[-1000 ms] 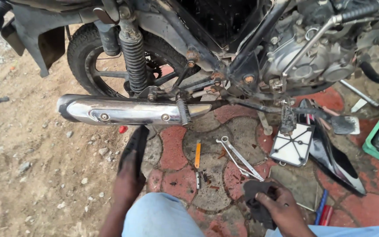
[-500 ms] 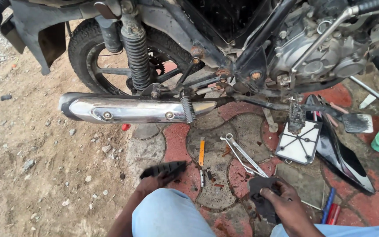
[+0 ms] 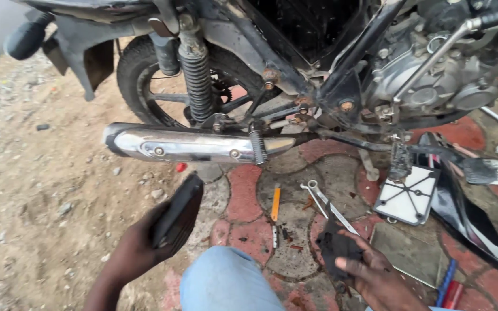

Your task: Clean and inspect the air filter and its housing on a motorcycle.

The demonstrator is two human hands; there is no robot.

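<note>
We see our left hand (image 3: 139, 250) at 8 o'clock, fingers wrapped tight around a flat black cover (image 3: 177, 216). Our right hand (image 3: 370, 273) at 5 o'clock pinches a dark dirty rag (image 3: 335, 247). At 12 o'clock stands the motorbike (image 3: 318, 75), its shiny pipe (image 3: 191, 144) low. A wrench (image 3: 327, 204) lies near the rag.
</note>
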